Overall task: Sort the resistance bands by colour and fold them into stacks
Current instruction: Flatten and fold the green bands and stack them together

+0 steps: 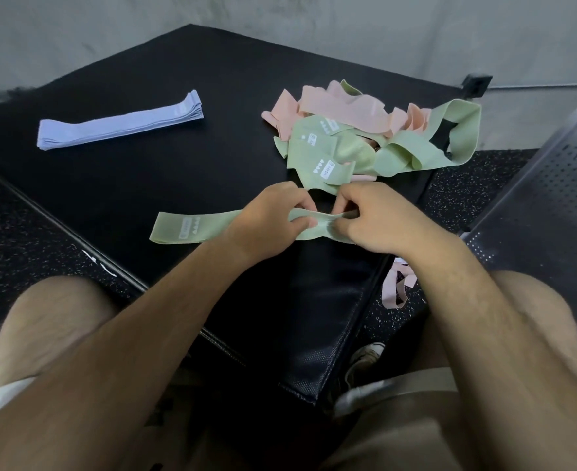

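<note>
A green resistance band [191, 229] lies flat on the black padded platform [151, 178], stretching left from my hands. My left hand [266, 222] pinches its middle, and my right hand [375, 222] pinches its right end, fingers curled on the fabric. Just beyond my hands is a loose tangled pile of green bands [334, 154] with pink bands [341, 103] behind them. A neat stack of folded lilac bands [120, 125] lies at the far left of the platform.
A pink band [395, 287] lies on the speckled floor at the platform's right side, near my shoe [365, 358]. A perforated metal bench [545, 212] stands to the right. A grey wall runs behind.
</note>
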